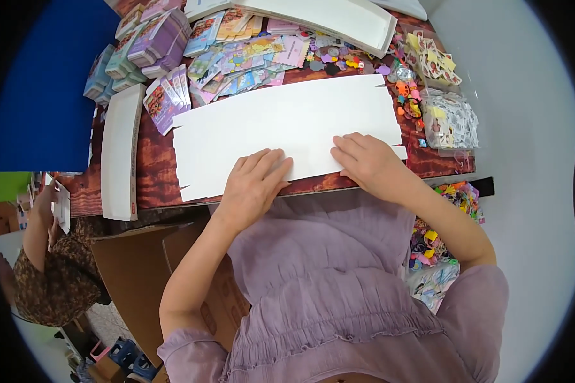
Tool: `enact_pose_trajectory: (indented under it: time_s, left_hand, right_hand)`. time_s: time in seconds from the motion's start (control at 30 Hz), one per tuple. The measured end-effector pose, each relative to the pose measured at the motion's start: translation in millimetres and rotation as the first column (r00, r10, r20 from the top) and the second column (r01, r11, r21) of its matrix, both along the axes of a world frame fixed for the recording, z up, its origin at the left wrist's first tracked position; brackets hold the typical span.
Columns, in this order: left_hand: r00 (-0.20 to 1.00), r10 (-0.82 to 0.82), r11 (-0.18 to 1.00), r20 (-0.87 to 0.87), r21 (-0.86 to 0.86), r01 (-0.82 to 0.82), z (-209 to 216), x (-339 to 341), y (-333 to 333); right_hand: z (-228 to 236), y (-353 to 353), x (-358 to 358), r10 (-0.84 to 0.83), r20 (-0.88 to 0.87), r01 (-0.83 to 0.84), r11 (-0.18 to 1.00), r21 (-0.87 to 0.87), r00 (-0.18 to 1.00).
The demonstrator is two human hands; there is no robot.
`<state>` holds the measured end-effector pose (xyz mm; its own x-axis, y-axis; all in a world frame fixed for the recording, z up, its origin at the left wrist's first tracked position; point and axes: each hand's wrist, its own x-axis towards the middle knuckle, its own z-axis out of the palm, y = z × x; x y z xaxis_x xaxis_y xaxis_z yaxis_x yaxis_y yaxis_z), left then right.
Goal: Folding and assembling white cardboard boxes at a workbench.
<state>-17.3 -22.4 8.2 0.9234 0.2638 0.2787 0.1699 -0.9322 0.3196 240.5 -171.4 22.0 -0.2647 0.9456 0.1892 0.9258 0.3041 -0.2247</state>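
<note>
A long white cardboard sheet (281,121) with notched ends lies before me on the table, its near side close to the table's front edge. My left hand (257,182) is closed over the near edge, left of the middle, with fingers bent on the white surface and the thumb at the edge. Farther right, my right hand (366,159) holds the same edge, its fingers pointing left across the sheet. Its thumb lies low by the edge and is partly hidden. A narrow flap (399,152) shows at the sheet's right end.
A shallow white box tray (118,156) stands left; another white tray (370,32) lies behind. Card packs (163,38) are stacked at back left. Small colourful charms (332,57) and bags of stickers (450,118) lie right. An open carton (131,281) sits below; another person (51,274) works left.
</note>
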Motion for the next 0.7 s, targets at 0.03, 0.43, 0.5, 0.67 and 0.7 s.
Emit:
enact_pose_trajectory:
  time_s: [0.03,0.43,0.5,0.67,0.7]
  left_hand:
    - [1.0,-0.001,1.0,0.0,0.0,0.001,1.0,0.8,0.4]
    - [1.0,-0.013,0.999,-0.018,0.031,0.013,2.0,0.5,0.6]
    - [1.0,-0.015,0.999,-0.019,0.03,0.016,2.2,1.3,0.9]
    - [1.0,-0.011,0.999,-0.008,0.037,0.011,3.1,3.7,-2.3]
    - [1.0,0.003,1.0,0.002,0.03,-0.003,2.8,4.6,-3.9]
  right_hand:
    - [0.4,-0.2,0.9,0.015,0.026,-0.015,1.0,-0.009,1.0]
    - [3.4,-4.4,0.2,0.057,0.139,-0.058,0.998,0.003,0.989]
    - [2.9,-4.5,1.3,0.06,0.151,-0.061,0.998,0.005,0.987]
    - [-0.5,-6.1,1.8,0.074,0.192,-0.079,0.997,0.02,0.979]
    - [-1.3,-6.3,1.7,0.087,0.245,-0.101,0.994,0.042,0.966]
